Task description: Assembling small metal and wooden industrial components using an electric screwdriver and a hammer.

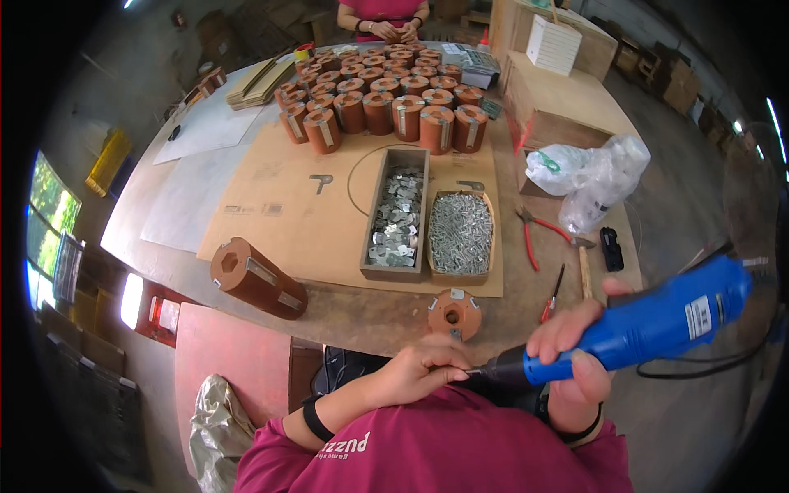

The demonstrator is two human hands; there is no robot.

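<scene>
My right hand (571,345) is wrapped around a blue corded power screwdriver (649,320), its dark nose pointing left. At the bit's tip, my left hand (423,370) pinches with thumb and fingers; whatever is between them is too small to make out. Just beyond that hand, at the table's near edge, stands a reddish-brown cylinder (464,319) with a central hole and small metal pieces at its rim. Another brown cylinder (271,287) with a hexagonal recess and metal strips lies tilted to the left.
A wooden tray of metal plates (367,251) and a box of screws (462,234) sit mid-table. Several brown cylinders (378,112) crowd the far side, near a co-worker's hands (394,33). Red-handled pliers (530,242), a hammer (585,267), a screwdriver (552,302) and plastic bags (596,177) lie right.
</scene>
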